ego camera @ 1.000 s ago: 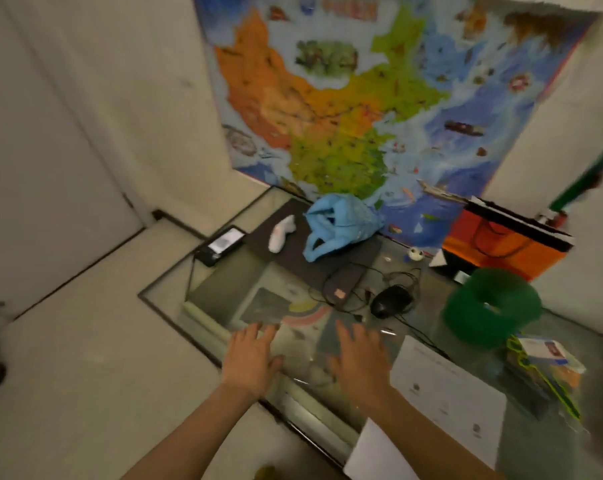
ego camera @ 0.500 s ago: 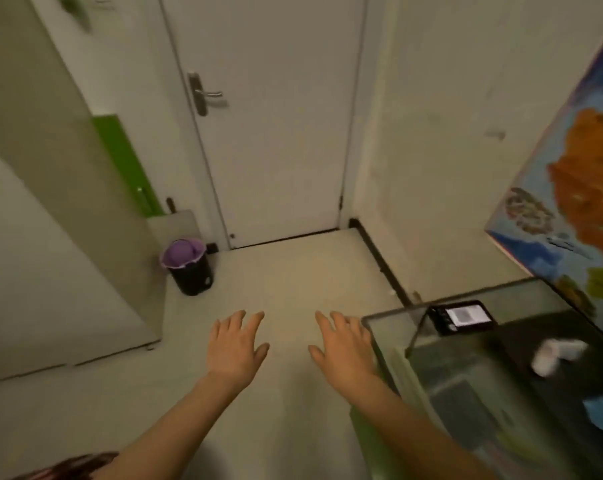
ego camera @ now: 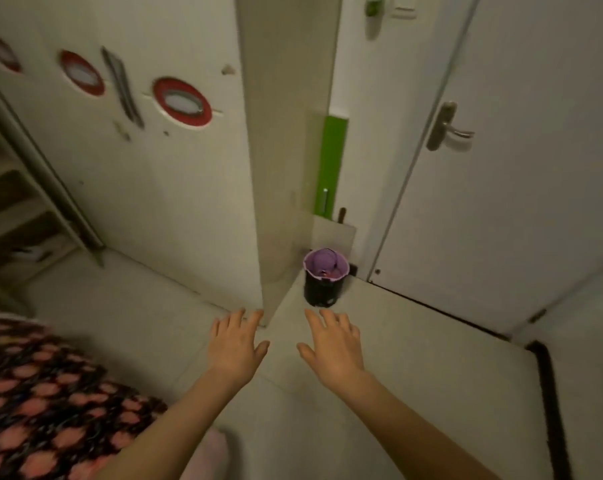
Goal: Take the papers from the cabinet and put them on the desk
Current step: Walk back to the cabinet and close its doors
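A tall white cabinet [ego camera: 147, 174] with red-ringed round windows fills the left and middle of the head view. At its far left an open section shows shelves [ego camera: 12, 216]; I cannot make out papers there. My left hand [ego camera: 236, 344] and my right hand [ego camera: 331, 346] are held out side by side over the floor, palms down, fingers apart, holding nothing. Both hover in front of the cabinet's near corner. The desk is out of view.
A small black bin with a purple liner [ego camera: 324, 277] stands on the floor beside the cabinet's side. A white door with a metal handle [ego camera: 447, 128] is at the right. A dark patterned fabric [ego camera: 40, 393] lies at the lower left.
The view has swung left from the desk past the door to the cabinet. The desk, map and papers on it have left the view. Both hands stay empty and spread.
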Motion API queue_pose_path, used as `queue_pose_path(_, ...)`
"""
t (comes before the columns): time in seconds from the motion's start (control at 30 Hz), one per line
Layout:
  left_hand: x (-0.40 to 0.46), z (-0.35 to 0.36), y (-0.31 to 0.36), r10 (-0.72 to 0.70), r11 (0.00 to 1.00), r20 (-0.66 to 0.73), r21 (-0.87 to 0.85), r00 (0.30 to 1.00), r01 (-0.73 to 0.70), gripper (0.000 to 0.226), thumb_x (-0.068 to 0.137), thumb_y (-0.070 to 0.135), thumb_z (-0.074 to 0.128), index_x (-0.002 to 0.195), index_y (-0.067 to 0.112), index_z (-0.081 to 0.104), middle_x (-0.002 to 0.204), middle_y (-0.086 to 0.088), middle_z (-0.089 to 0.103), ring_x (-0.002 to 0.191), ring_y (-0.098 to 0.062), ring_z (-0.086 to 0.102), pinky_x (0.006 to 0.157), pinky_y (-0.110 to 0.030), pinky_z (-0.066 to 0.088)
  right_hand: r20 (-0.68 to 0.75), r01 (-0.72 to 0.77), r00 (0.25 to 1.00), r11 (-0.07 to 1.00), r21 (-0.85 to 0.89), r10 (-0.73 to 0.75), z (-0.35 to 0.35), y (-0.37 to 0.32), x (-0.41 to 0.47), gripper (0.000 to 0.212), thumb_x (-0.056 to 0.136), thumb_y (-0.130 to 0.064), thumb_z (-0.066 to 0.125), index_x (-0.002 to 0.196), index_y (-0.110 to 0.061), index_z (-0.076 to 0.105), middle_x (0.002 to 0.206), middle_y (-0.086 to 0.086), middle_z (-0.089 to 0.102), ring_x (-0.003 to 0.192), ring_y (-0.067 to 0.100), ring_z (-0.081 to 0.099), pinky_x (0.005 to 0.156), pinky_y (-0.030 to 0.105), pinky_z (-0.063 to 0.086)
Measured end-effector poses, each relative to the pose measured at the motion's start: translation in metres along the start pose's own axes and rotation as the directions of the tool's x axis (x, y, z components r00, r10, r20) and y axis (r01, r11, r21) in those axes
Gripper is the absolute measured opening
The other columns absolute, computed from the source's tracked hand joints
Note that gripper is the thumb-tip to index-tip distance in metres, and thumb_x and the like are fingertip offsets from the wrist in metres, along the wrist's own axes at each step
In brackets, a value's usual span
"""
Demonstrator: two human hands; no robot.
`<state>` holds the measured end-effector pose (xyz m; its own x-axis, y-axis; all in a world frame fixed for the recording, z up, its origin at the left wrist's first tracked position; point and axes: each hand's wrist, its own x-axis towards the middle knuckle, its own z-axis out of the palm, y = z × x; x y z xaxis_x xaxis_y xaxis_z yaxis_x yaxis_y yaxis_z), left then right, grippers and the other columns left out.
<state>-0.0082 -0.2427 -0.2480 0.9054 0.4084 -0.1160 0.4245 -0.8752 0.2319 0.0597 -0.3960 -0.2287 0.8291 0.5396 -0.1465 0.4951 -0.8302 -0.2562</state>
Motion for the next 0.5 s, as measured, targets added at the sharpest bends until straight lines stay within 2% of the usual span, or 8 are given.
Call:
queue_pose_path(0.17, 0.045, -0.014, -0.054, -0.258, 0.965, -0.047, -0.072, 0.965, 0.254, 0.057, 0.089, 0.044, 0.046, 0.141, 0.028, 0.028, 0.150, -0.011, 0.031, 0.136, -0.030, 0.031, 0.116, -0.043, 0.017, 0.068, 0.270, 0.962, 0.960, -0.080, -0.265, -0.009, -0.045, 0.106, 0.056, 0.090, -0.042, 0.049, 0.139, -0.021, 0.030, 0.137, 0.009, 0.044, 0.123, 0.032, 0.039, 0.099, 0.043, 0.034)
queue_pose_path(0.33, 0.082, -0.030, -0.124, -0.483, 0.874, -0.093, -0.100, 0.871, 0.475, 0.058, 0.090, 0.046, 0.044, 0.142, 0.029, 0.024, 0.152, -0.009, 0.028, 0.138, -0.029, 0.029, 0.117, -0.043, 0.015, 0.171, 0.499, 0.860, 0.862, -0.088, -0.480, 0.002, -0.121, 0.191, 0.058, 0.091, -0.041, 0.048, 0.141, -0.021, 0.028, 0.141, 0.010, 0.040, 0.129, 0.031, 0.035, 0.103, 0.043, 0.032)
queue_pose_path(0.5, 0.135, -0.052, -0.208, -0.580, 0.814, -0.124, -0.124, 0.805, 0.568, 0.060, 0.089, 0.045, 0.046, 0.142, 0.028, 0.023, 0.151, -0.010, 0.030, 0.137, -0.029, 0.030, 0.116, -0.043, 0.016, 0.205, 0.619, 0.777, 0.782, -0.076, -0.595, 0.020, -0.215, 0.273, 0.059, 0.091, -0.041, 0.048, 0.143, -0.022, 0.025, 0.143, 0.008, 0.038, 0.130, 0.030, 0.032, 0.105, 0.042, 0.030)
